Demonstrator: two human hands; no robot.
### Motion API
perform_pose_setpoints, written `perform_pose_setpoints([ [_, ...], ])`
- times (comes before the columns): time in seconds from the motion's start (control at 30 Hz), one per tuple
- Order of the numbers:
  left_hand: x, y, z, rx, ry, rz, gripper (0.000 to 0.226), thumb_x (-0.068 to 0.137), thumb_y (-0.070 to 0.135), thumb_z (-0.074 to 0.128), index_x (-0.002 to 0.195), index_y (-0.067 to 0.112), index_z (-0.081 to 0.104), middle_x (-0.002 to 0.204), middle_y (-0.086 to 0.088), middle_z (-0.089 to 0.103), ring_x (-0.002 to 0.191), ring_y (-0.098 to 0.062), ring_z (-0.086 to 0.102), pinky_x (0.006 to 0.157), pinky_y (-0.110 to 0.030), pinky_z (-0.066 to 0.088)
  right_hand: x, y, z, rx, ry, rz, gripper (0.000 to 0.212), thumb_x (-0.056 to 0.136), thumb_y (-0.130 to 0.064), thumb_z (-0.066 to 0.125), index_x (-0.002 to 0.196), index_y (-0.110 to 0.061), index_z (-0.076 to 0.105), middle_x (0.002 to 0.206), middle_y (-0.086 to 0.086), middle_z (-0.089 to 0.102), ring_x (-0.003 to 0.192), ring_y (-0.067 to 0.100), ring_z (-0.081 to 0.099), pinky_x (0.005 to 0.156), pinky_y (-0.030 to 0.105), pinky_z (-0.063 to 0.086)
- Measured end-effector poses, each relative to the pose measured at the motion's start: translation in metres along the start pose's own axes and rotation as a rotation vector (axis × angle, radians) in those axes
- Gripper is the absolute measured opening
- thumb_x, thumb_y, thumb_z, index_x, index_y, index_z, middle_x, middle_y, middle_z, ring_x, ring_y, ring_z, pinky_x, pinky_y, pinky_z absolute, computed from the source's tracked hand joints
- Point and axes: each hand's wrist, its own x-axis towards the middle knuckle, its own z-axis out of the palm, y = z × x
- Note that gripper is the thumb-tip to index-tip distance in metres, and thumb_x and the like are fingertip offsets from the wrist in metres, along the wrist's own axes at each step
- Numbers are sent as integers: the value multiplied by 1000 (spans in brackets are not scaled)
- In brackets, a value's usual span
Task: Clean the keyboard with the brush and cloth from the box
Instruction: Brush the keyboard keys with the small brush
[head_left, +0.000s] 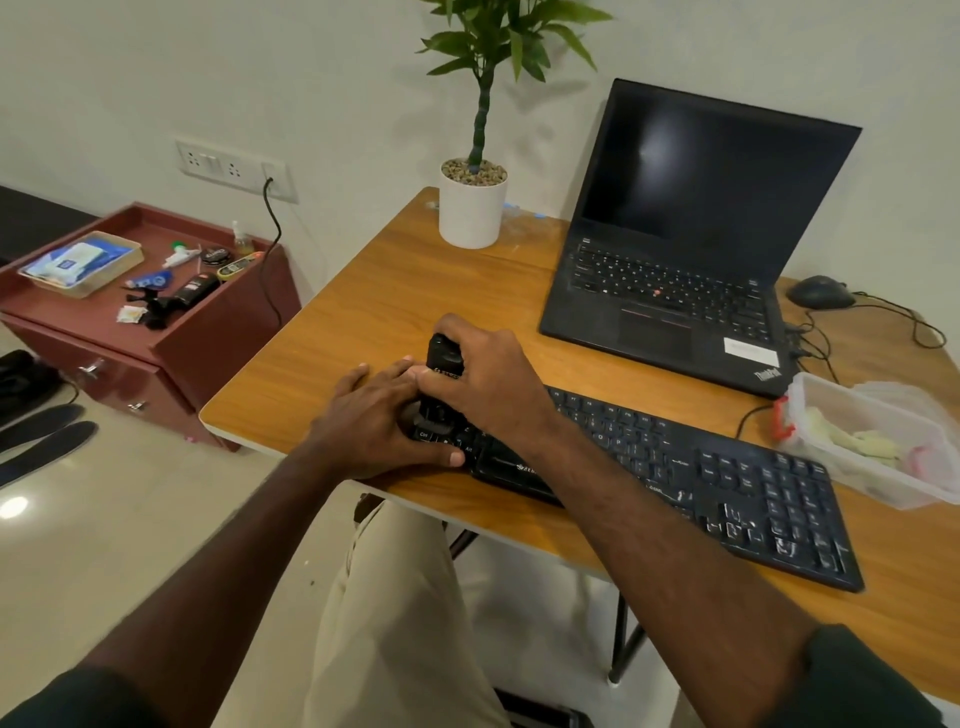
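- Gripping the black brush (444, 358), the right hand (488, 384) curls its fingers (431, 375) round the handle at frame centre; bristles meet the keyboard (675, 467) at its left end.
- Left hand (374, 421) lies flat, fingers relaxed, steadying that end.
- Brushing step, judged; next, sweep rightward along the rows.
- Cloth seems inside the box (878, 441), far right.
- Desk (363, 312) edge sits just below the keyboard; open room upper left.
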Motion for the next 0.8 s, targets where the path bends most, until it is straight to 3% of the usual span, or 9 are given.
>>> perform_pose_setpoints([
  [0.3,1,-2,-1,39,-32,6,114,55,102,36,149,37,35,162,8,28,150,-6,11,123,-47,1,-1,-7,-7,-157,-156,-94,25,85,-31,71,101,-16,59,79,1,65,72,19,60,61,35,53],
  [0.53,1,-3,-1,31,-55,-6,114,51,105,35,150,52,12,164,11,19,151,-5,5,123,-50,1,-12,5,-40,-279,-255,48,24,84,-38,74,95,-25,56,84,-3,62,78,17,59,65,39,55],
  [0.7,-1,1,-3,25,-59,-10,120,47,107,31,152,51,13,164,10,19,151,-6,5,123,-47,-1,-9,1,-62,-402,-406,52,23,85,-37,75,96,-24,59,84,-9,60,83,16,60,69,35,53],
  [0.8,-1,3,-4,29,-54,-4,119,46,107,30,150,53,11,165,9,19,151,-7,6,123,-48,0,-3,-4,-62,-265,-283,44,22,84,-39,75,92,-24,61,85,-9,62,82,12,59,69,35,54],
])
